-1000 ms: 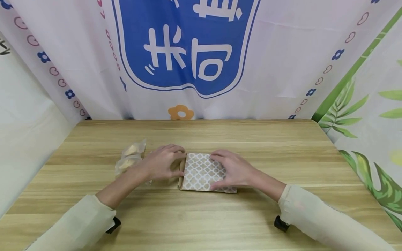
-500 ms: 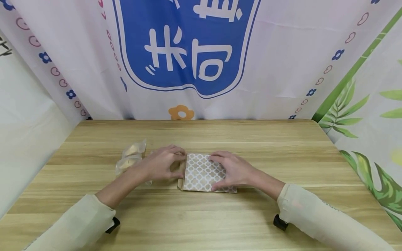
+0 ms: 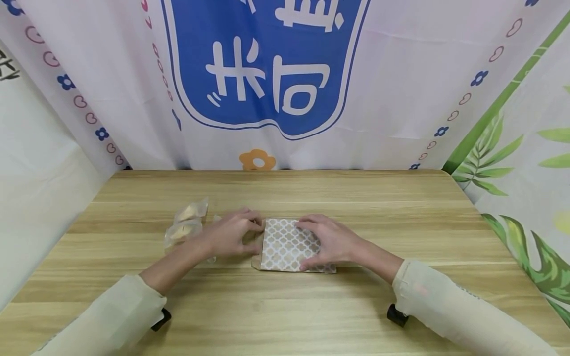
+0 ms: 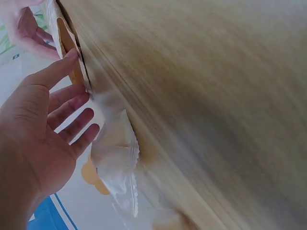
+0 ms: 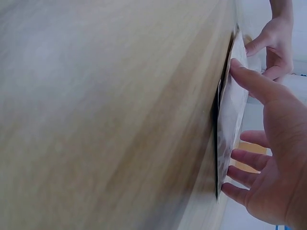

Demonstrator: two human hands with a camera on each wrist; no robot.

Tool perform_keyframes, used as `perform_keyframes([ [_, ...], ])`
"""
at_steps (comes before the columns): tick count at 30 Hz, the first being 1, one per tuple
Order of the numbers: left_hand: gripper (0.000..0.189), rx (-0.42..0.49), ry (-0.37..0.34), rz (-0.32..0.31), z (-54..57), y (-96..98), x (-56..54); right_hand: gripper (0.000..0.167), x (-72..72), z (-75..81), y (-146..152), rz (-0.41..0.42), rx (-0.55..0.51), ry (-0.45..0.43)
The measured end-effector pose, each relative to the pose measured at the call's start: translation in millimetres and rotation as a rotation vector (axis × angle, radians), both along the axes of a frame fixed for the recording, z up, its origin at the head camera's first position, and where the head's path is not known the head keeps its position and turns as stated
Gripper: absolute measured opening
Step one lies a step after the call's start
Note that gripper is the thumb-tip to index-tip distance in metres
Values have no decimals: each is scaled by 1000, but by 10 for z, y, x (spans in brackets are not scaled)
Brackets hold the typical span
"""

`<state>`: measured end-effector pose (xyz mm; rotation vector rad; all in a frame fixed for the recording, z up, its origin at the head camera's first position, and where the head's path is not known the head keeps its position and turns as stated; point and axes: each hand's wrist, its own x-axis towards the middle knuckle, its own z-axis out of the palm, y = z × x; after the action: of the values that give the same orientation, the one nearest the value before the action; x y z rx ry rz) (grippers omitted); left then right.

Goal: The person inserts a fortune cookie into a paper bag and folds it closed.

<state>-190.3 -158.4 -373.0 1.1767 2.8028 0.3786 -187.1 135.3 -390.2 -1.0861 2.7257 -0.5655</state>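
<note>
At far left, a pale left sleeve (image 3: 104, 311) runs up toward the table's middle; clear packets (image 3: 184, 230) with tan contents lie on the wood-grain table (image 3: 285, 316), just beyond the left forearm and partly hidden by it; the left hand (image 3: 230, 234) reaches in from that side, wrist low, thumb and fingers parted and fairly straight, their tips touching the end of a paper bag (image 3: 282, 247) where its brown mouth gapes, without a closed grip; the bag, white with a tan lattice print, lies flat on the table between the two hands; the right hand (image 3: 334, 240) arches over its right part, thumb toward the near edge, fingers spread toward the far edge, a wide, loose span resting on the paper rather than clenching it; a pale right sleeve (image 3: 463, 306) angles away at far right.
</note>
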Motion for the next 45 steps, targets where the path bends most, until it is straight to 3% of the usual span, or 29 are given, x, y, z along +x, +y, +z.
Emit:
perform_keyframes([
  [8,46,85,-139,50,-41,2,-28,101,1,4,-5,6,-1,3],
  [20,42,220,-214,138,-98,65,-116,100,-27,-8,-10,5,2,-16],
  [27,37,247,-239,151,-100,75,-126,101,-15,4,-17,-8,-14,-28],
  [33,35,320,-304,168,-83,76,-112,102,-10,-3,-26,-28,-32,-38],
  [45,46,404,-399,183,-87,65,-96,101,6,1,-36,-61,-62,-72],
])
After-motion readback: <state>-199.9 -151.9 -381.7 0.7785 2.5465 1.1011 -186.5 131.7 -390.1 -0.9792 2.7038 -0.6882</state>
